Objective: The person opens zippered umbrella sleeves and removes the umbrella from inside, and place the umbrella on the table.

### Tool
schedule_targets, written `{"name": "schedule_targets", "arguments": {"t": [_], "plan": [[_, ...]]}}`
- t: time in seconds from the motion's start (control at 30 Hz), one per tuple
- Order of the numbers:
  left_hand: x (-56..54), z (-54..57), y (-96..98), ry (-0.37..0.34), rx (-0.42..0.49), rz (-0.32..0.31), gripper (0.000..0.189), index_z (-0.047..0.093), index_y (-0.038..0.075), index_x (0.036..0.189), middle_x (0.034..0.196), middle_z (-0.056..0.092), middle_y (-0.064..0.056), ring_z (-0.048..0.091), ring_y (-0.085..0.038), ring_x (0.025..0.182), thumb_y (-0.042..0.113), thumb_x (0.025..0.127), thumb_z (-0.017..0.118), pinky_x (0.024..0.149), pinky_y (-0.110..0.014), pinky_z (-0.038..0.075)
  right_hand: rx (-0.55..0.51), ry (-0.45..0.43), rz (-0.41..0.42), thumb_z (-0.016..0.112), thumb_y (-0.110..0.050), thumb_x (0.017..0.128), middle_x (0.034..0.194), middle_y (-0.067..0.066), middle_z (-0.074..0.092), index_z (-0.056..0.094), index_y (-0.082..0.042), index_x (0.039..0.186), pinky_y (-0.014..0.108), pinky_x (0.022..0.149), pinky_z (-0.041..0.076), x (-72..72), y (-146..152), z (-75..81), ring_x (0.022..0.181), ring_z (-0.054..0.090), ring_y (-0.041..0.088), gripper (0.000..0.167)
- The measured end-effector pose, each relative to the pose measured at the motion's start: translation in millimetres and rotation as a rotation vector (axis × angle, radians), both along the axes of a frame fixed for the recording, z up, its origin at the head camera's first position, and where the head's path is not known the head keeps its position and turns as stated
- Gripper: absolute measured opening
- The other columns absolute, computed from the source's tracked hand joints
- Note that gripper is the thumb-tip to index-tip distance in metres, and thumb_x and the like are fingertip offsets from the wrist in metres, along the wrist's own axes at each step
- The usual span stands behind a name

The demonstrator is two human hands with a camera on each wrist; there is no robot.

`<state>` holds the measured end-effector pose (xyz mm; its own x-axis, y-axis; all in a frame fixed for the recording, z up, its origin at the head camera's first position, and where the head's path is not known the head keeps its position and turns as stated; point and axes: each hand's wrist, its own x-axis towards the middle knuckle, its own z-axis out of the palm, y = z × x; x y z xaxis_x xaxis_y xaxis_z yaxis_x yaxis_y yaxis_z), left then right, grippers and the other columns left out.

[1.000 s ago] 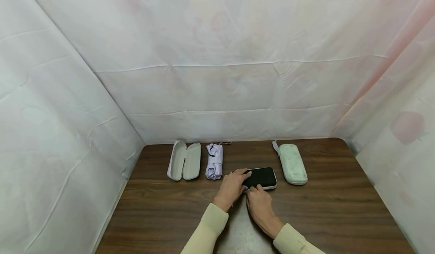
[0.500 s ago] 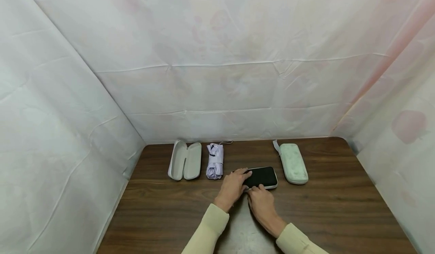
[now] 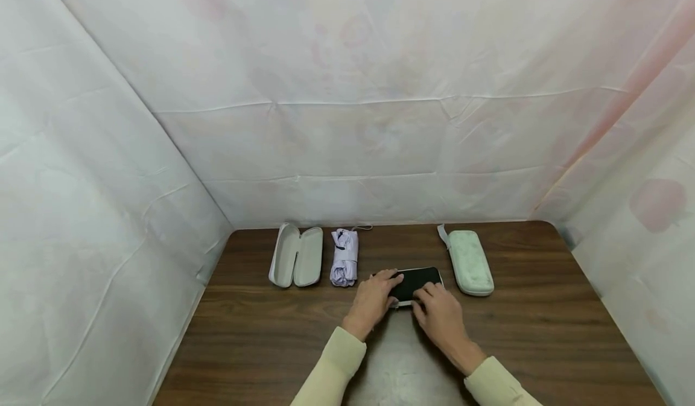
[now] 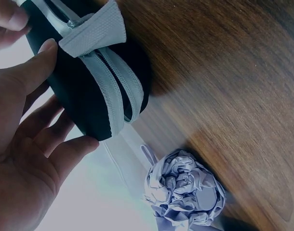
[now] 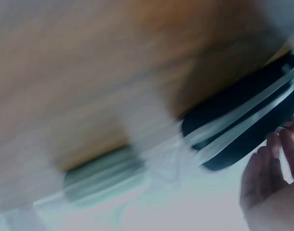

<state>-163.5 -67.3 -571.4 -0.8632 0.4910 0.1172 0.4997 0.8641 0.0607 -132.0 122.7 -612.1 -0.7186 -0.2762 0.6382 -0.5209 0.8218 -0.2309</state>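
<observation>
A black zip case (image 3: pixel 417 280) with a light grey zip lies flat on the table. My left hand (image 3: pixel 370 300) grips its left end, fingers over the top and thumb at the near edge. The left wrist view shows the grey pull tab (image 4: pixel 96 30) hanging free beside the left thumb. Past the tab, a dark gap shows between the two zip tapes (image 4: pixel 108 84) round the end. My right hand (image 3: pixel 441 317) rests at the case's near right side, fingertips on its top. In the blurred right wrist view, those fingers (image 5: pixel 265 168) are loosely bent against the case.
An open pale hard case (image 3: pixel 307 258) sits at the back left. Beside it lies a rolled lilac folding umbrella (image 3: pixel 344 258) with a cord loop. To the right is a closed mint-green case (image 3: pixel 471 262) with a strap. Pale sheets (image 3: pixel 347 140) hang behind the table (image 3: pixel 260 339).
My right hand has left the case's near left corner, slid right along the front edge and turned over its top. The left hand keeps its hold, and the case stays put.
</observation>
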Motion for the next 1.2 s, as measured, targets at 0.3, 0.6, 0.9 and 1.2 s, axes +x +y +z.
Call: {"name": "schedule_targets", "arguments": {"t": [0.3, 0.6, 0.9, 1.2], "plan": [[1.0, -2.2, 2.9, -0.014, -0.004, 0.008, 0.058, 0.064, 0.026, 0.148, 0.154, 0.059, -0.001, 0.058, -0.019, 0.14, 0.028, 0.093, 0.083, 0.099, -0.045, 0.059, 0.146, -0.102, 0.169, 0.098, -0.02, 0.074, 0.147, 0.024, 0.059, 0.064, -0.007, 0.145, 0.059, 0.096, 0.055, -27.5, 34, 3.1, 0.128, 0.06, 0.044, 0.08], [1.6, -4.1, 3.8, -0.017, -0.01, 0.01, 0.059, 0.063, 0.027, 0.149, 0.155, 0.058, 0.0, 0.057, -0.019, 0.141, 0.028, 0.093, 0.083, 0.101, -0.045, 0.058, 0.138, -0.193, 0.207, 0.091, -0.015, 0.083, 0.152, 0.024, 0.055, 0.063, -0.008, 0.147, 0.055, 0.098, 0.056, -27.6, 37, 1.6, 0.138, 0.052, 0.049, 0.07], [6.0, -1.4, 1.6, -0.081, 0.01, 0.01, 0.061, 0.061, 0.023, 0.152, 0.159, 0.053, -0.004, 0.052, -0.027, 0.145, 0.022, 0.094, 0.081, 0.102, -0.055, 0.056, 0.116, -0.244, 0.18, 0.09, -0.014, 0.084, 0.152, 0.023, 0.055, 0.064, -0.01, 0.147, 0.055, 0.099, 0.056, -25.3, 34, 1.7, 0.14, 0.05, 0.047, 0.068], [5.9, 0.2, -0.2, -0.006, 0.019, -0.02, 0.064, 0.062, 0.024, 0.15, 0.153, 0.055, -0.006, 0.054, -0.027, 0.141, 0.008, 0.092, 0.083, 0.096, -0.049, 0.06, 0.13, -0.21, 0.12, 0.093, -0.019, 0.081, 0.144, 0.021, 0.061, 0.067, -0.011, 0.144, 0.051, 0.095, 0.058, -21.1, 30, 3.4, 0.129, 0.058, 0.04, 0.069]]}}
